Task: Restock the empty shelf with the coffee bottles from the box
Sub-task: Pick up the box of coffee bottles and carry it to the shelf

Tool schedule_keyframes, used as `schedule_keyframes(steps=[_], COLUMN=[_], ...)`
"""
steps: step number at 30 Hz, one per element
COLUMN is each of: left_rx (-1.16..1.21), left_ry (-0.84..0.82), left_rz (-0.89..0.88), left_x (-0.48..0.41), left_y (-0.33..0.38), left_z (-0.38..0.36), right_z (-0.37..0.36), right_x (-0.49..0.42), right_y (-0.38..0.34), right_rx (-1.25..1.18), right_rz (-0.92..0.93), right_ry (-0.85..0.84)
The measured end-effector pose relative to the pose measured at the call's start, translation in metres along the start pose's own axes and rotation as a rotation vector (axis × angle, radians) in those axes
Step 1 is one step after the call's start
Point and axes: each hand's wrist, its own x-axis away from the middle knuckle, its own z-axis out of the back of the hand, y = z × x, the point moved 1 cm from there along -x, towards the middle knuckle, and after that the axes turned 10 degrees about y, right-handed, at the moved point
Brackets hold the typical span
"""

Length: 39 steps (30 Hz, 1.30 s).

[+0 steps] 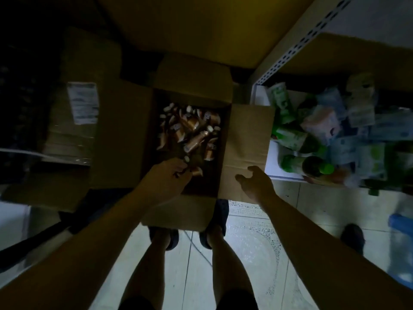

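An open cardboard box stands on the floor below me, flaps spread. Several copper-coloured coffee bottles with white caps lie jumbled inside it. My left hand reaches into the box's near end, its fingers closed round one coffee bottle with the cap poking out above the fingers. My right hand hovers over the box's right flap, fingers spread, holding nothing. A bare yellowish shelf board runs across the top of the view, above the box.
A low white shelf at right carries green bottles and several packets. A perforated metal upright rises beside it. Stacked cardboard boxes stand at left. My feet are on the tiled floor; a blue container sits at far right.
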Motion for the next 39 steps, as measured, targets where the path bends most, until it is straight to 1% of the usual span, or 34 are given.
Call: schedule_keyframes(steps=[2, 6, 8, 10, 12, 15, 17, 19, 20, 21, 24, 26, 28, 31, 33, 36, 37, 39], left_rx=[-0.016, 0.042, 0.085, 0.127, 0.153, 0.180, 0.168, 0.168, 0.170, 0.179, 0.223, 0.217, 0.206, 0.215, 0.161, -0.023, -0.106, -0.278], left_ry=[-0.009, -0.025, -0.060, -0.072, -0.063, -0.054, -0.052, -0.045, -0.040, -0.032, -0.042, -0.042, -0.018, 0.009, 0.037, 0.097, 0.146, 0.294], left_rz=[-0.017, -0.053, -0.052, -0.037, -0.029, -0.030, -0.032, -0.024, -0.014, -0.007, 0.038, 0.068, 0.104, 0.151, 0.152, 0.125, 0.115, 0.134], left_x=[-0.030, -0.075, -0.091, -0.103, -0.111, -0.112, -0.106, -0.099, -0.096, -0.092, -0.084, -0.083, -0.086, -0.093, -0.098, -0.104, -0.108, -0.114], left_y=[-0.011, -0.029, -0.034, -0.039, -0.046, -0.054, -0.057, -0.060, -0.061, -0.061, -0.064, -0.069, -0.078, -0.095, -0.105, -0.134, -0.148, -0.169], left_z=[-0.020, -0.055, -0.071, -0.083, -0.091, -0.096, -0.092, -0.085, -0.081, -0.075, -0.055, -0.039, -0.023, 0.001, 0.014, 0.035, 0.040, 0.052], right_z=[-0.018, -0.046, -0.055, -0.061, -0.065, -0.067, -0.064, -0.056, -0.051, -0.048, -0.048, -0.060, -0.074, -0.099, -0.111, -0.120, -0.121, -0.122], right_x=[-0.029, -0.074, -0.092, -0.106, -0.116, -0.120, -0.115, -0.105, -0.099, -0.091, -0.067, -0.054, -0.046, -0.046, -0.050, -0.062, -0.066, -0.071], right_y=[0.013, 0.030, 0.036, 0.038, 0.040, 0.042, 0.039, 0.033, 0.029, 0.024, -0.003, -0.025, -0.045, -0.061, -0.060, -0.049, -0.043, -0.033], right_rx=[0.018, 0.053, 0.066, 0.092, 0.060, -0.101, -0.092, -0.082, -0.099, -0.134, -0.222, -0.161, -0.114, -0.124, -0.108, -0.110, -0.091, -0.032], right_rz=[-0.016, -0.008, 0.011, -0.010, -0.038, -0.057, -0.090, -0.129, -0.130, -0.123, -0.058, 0.035, 0.092, 0.095, 0.087, 0.084, 0.081, 0.091], right_ry=[0.055, 0.137, 0.223, 0.315, 0.402, 0.434, 0.447, 0.499, 0.503, 0.471, 0.272, 0.155, 0.107, 0.091, 0.115, 0.119, 0.132, 0.173])
